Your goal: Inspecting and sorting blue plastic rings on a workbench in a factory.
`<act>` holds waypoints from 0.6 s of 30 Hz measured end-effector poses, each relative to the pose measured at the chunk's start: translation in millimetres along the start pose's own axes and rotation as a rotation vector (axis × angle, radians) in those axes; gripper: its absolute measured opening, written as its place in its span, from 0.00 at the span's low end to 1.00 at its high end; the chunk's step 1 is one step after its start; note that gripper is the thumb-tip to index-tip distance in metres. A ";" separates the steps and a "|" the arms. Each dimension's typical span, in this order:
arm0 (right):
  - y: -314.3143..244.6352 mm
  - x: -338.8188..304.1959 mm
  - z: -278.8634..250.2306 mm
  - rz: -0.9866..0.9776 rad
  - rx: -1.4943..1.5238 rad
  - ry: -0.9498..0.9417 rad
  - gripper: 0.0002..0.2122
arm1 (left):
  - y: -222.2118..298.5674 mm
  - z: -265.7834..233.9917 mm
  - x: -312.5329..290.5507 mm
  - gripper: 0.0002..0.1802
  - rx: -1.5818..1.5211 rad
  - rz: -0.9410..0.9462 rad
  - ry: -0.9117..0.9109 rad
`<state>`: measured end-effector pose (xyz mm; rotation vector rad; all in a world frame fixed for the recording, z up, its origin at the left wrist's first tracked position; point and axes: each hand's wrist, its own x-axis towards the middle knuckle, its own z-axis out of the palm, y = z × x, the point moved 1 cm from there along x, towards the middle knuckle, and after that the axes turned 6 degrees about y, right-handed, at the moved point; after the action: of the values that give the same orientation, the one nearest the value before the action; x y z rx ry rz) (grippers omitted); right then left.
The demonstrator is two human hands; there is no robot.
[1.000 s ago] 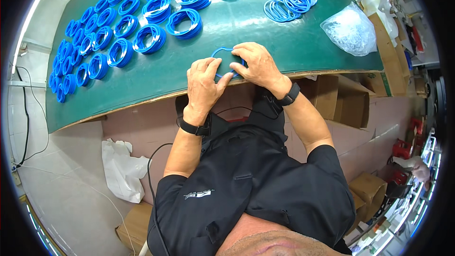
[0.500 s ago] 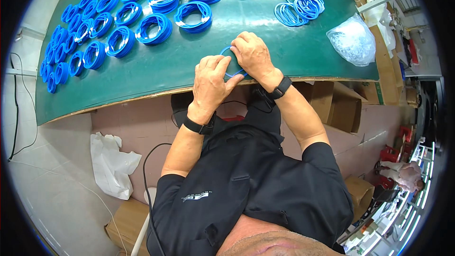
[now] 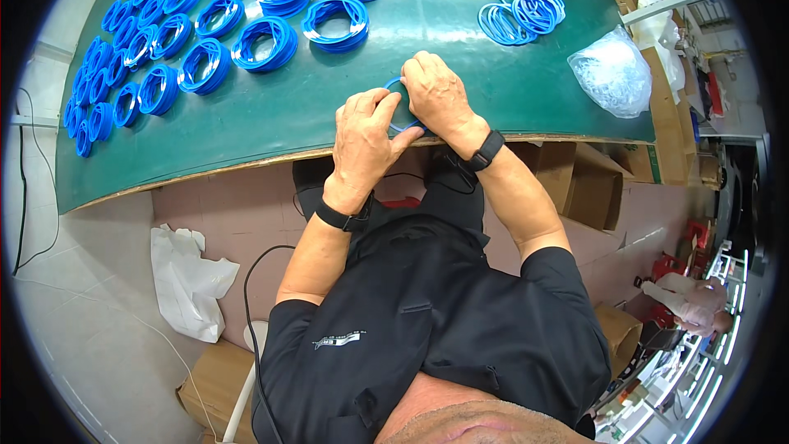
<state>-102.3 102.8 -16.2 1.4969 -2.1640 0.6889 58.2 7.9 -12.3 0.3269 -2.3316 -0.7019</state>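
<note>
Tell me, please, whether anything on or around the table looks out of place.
Two things, mildly. Right of the neatly rowed bundles, some loose rings lie in an uneven pile on the table. At the person's left, a crumpled white sheet near a box looks discarded. I see no spill.

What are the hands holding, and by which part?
A thin blue loop: the left hand holds its left side, the right hand its right side.

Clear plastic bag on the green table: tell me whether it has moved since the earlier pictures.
No. Judged against the green table, the clear plastic bag stays near the table's right corner; only the view has shifted.
</note>
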 end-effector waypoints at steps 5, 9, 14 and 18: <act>3.2 -0.3 -3.0 0.012 0.059 -0.028 0.07 | -2.0 2.5 0.4 0.39 0.034 -0.005 0.012; 2.5 -0.9 -3.9 0.017 0.107 -0.040 0.07 | -5.6 3.7 -0.7 0.44 0.054 -0.009 0.011; 5.8 -3.5 -9.1 -0.008 0.144 -0.020 0.06 | -2.8 4.2 2.7 0.47 0.069 -0.012 -0.009; 10.3 -11.4 -5.7 -0.070 0.053 -0.005 0.05 | -5.9 9.8 5.5 0.48 0.054 -0.001 -0.030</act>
<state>-107.9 117.7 -20.1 1.5951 -2.1018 0.7242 47.9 4.7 -18.9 0.3442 -2.3826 -0.6493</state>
